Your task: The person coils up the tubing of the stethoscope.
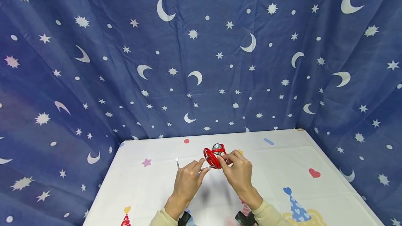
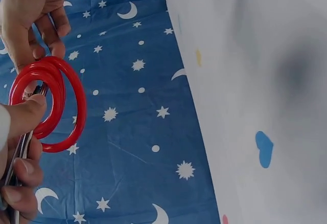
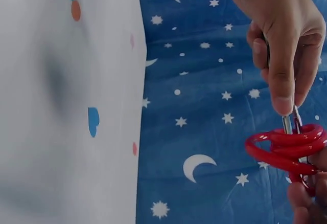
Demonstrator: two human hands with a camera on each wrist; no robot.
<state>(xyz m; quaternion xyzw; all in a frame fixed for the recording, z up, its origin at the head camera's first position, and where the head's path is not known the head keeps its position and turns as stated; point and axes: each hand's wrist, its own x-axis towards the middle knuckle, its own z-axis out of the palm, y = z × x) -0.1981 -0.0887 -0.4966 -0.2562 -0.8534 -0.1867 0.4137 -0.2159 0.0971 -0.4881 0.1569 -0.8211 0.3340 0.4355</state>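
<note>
A stethoscope with red tubing (image 1: 208,153) wound into a coil is held up over the table between both hands. My left hand (image 1: 186,181) grips its metal ear tubes (image 2: 22,150), whose ends reach into the coil. A white ear tip (image 1: 177,159) sticks out to the left of that hand. On the coil's other side, my right hand (image 1: 240,171) pinches the stethoscope with thumb and fingers, just below the round silver chest piece (image 1: 216,147). In the right wrist view, loops of the tubing (image 3: 286,160) surround the metal tubes.
Beneath the hands is a table with a white cloth (image 1: 150,184) printed with party hats, hearts and stars. A blue curtain (image 1: 213,65) with moons and stars hangs behind it and along its sides.
</note>
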